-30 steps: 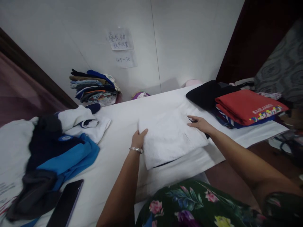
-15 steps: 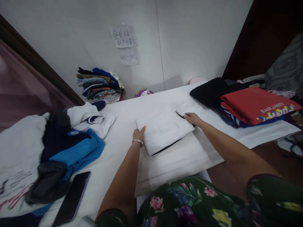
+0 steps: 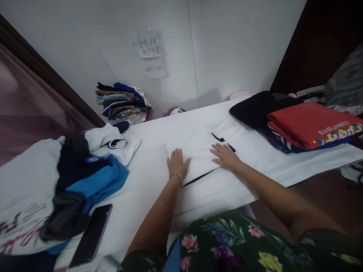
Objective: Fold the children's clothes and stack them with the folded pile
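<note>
A white folded garment (image 3: pixel 198 158) with black edging lies on the white-covered table (image 3: pixel 150 181) in front of me. My left hand (image 3: pixel 178 164) rests flat on its left part, fingers stretched out, a bracelet at the wrist. On its right part lies my right hand (image 3: pixel 225 155), palm down with the fingers spread. Black trim shows along the near edge and at the far right corner, just beyond my right hand. How many layers the garment is folded into, I cannot tell.
Loose clothes (image 3: pixel 93 170) are heaped on the left, with a black phone (image 3: pixel 92 234) in front. A stack of folded clothes (image 3: pixel 124 102) stands against the back wall. At right lie a red folded garment (image 3: pixel 309 121) on others and a black one (image 3: pixel 252 109).
Both hands have let go of the garment's side edges and moved inward onto its top, now lying flat. The garment stays in about the same place.
</note>
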The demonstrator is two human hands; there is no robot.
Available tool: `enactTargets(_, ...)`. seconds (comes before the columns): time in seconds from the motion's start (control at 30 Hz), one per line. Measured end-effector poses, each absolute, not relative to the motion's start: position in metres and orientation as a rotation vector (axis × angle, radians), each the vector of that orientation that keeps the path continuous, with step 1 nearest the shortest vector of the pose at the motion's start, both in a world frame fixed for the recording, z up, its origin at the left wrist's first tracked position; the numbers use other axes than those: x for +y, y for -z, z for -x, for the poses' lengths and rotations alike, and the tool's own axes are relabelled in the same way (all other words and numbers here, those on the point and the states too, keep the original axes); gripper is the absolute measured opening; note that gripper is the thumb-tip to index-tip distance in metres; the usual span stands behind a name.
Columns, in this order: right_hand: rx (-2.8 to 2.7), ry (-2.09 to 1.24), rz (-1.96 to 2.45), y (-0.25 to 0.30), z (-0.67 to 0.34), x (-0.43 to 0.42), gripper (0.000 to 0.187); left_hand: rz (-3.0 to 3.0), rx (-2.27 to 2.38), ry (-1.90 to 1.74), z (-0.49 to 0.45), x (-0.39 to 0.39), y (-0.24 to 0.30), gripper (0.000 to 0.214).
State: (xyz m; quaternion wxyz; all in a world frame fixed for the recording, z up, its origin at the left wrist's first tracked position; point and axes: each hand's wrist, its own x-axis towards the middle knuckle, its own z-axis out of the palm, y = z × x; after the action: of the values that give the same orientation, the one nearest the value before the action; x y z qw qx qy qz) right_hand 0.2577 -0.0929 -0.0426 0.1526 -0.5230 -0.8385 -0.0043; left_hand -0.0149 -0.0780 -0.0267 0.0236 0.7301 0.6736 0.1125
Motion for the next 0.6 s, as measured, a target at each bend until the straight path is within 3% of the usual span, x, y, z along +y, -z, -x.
enactTargets(0.2,-2.150,-0.162,1.779,0.044,-0.296,-0.088,0.056,-2.254,1.989,-0.436,0.022,-0.073,0.030,0.067)
enactTargets(0.3,-1.965,-0.089,1.892,0.043,-0.308,-0.102,0.055,-2.200,1.873,-0.527,0.032,-0.076,0.035,0.067)
enactTargets(0.43,-1.876,0.056,1.574,0.037,-0.290,-0.143,0.042,-2.147,1.737,-0.692,0.044,-0.089,0.045,0.066)
enactTargets(0.6,-2.123,-0.361,1.179,0.036,-0.225,-0.187,0.027,-2.082,1.701,-0.776,0.046,-0.101,0.052,0.065)
